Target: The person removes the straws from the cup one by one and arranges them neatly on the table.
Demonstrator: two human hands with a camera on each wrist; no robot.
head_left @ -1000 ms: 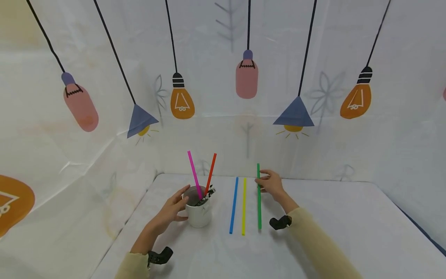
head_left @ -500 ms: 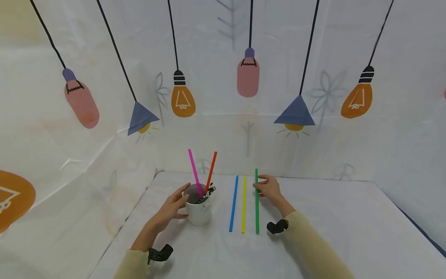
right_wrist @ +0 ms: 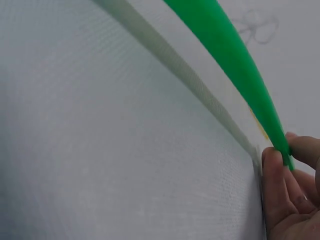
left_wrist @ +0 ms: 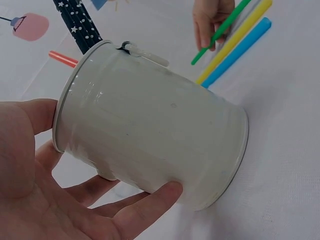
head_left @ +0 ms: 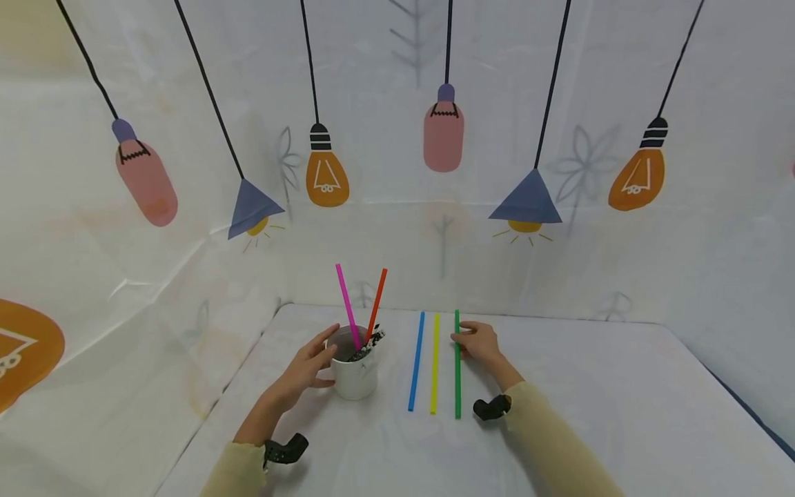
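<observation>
A small white metal pail [head_left: 355, 382] stands on the table, with a pink straw [head_left: 348, 304], a red straw [head_left: 376, 304] and dark straws patterned with white stars and dots [left_wrist: 77, 22] leaning in it. My left hand [head_left: 298, 379] holds the pail from the left, thumb at the rim and fingers along its side. With thumb and fingertips my right hand [head_left: 481, 340] pinches a green straw [head_left: 457, 386] near its far end. Left of it lie a yellow straw [head_left: 435, 366] and a blue straw [head_left: 416, 362], roughly parallel. Whether the green straw lies fully on the table I cannot tell.
The white-covered table [head_left: 590, 400] meets a hanging white sheet [head_left: 397, 235] printed with lamps and bulbs at its back edge. Another stretch of sheet borders the left side. A black band [head_left: 286, 450] sits on the left wrist, and another [head_left: 493, 407] on the right.
My right hand has brought the green straw down and slightly left, nearer to me and closer to the yellow straw. The left hand stays at the pail; the head view has shifted slightly.
</observation>
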